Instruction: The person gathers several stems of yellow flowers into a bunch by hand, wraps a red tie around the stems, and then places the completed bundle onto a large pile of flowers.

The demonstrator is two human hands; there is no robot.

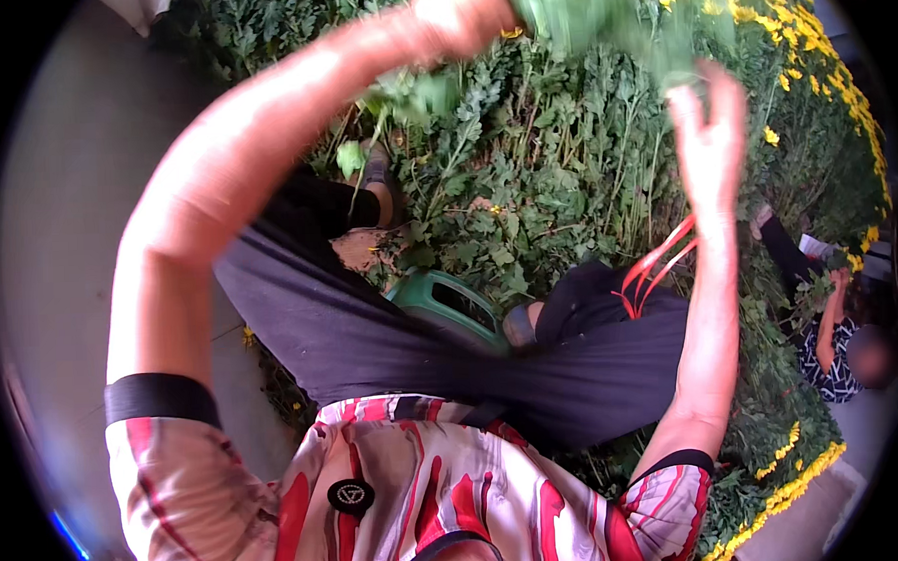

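My left hand (469, 16), blurred and partly cut off by the top edge, is closed at a bunch of green leafy stems (573, 16). The bunch is smeared by motion. To its right, my right hand (713, 141) is raised with thumb and fingers apart, their tips at the blurred leaves. Thin red plastic ties (645, 270) hang beside my right wrist, over my dark trousers (437, 355). Below the hands lies a thick spread of cut yellow-flowered stems, likely chrysanthemums (556, 158). A leafy sprig (367, 161) stands out near my left foot.
A green plastic object with a handle-like opening (450, 303) sits between my legs. Yellow blooms (804, 38) line the heap's right edge. Another person (837, 341) sits at the far right, a hand at some stems. Grey floor (62, 242) runs along the left.
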